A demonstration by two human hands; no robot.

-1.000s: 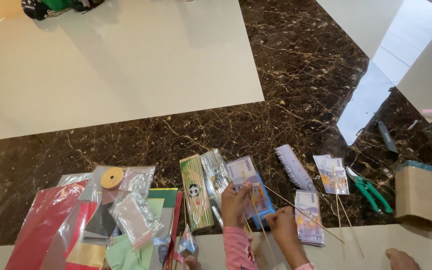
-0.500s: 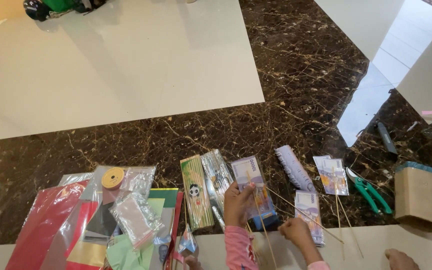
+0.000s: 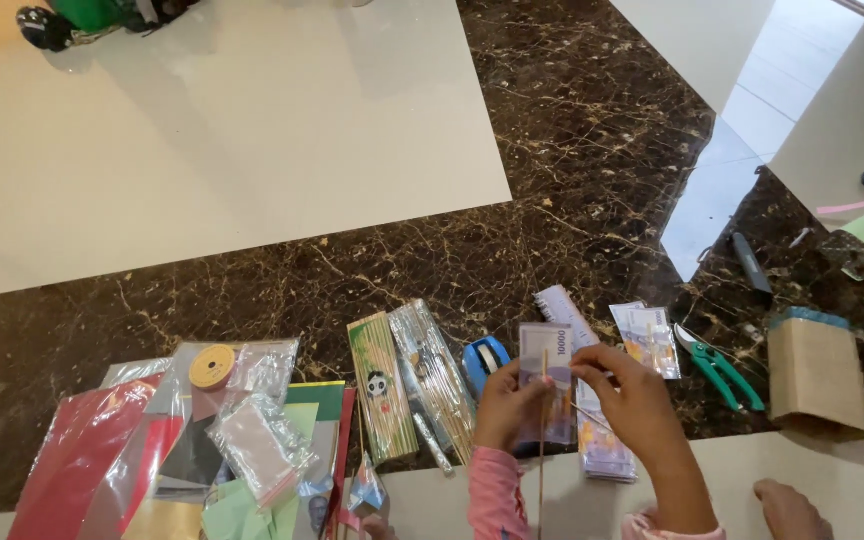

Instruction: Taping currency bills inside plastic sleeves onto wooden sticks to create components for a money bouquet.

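Note:
My left hand [image 3: 508,403] holds a purple banknote [image 3: 545,372] upright over the dark marble floor, with a thin wooden skewer [image 3: 542,470] running up its middle. My right hand [image 3: 635,400] pinches near the skewer's top at the note's right edge. Under my hands lies a small stack of purple banknotes [image 3: 604,458]. A blue tape dispenser [image 3: 483,361] sits just left of the held note. Both wrists wear pink sleeves.
Two skewer packs [image 3: 410,385] lie left of the hands, then plastic bags with coloured paper [image 3: 192,440] and a spool [image 3: 212,367]. Right: more banknotes [image 3: 646,335], green pliers [image 3: 719,367], a brown paper bag [image 3: 817,375], a dark cutter [image 3: 753,264]. A foot [image 3: 790,510] shows at the bottom right.
My right hand rose from the banknote stack on the floor to the top of the held note. The skewer now stands against the note, and the tape dispenser has come into sight.

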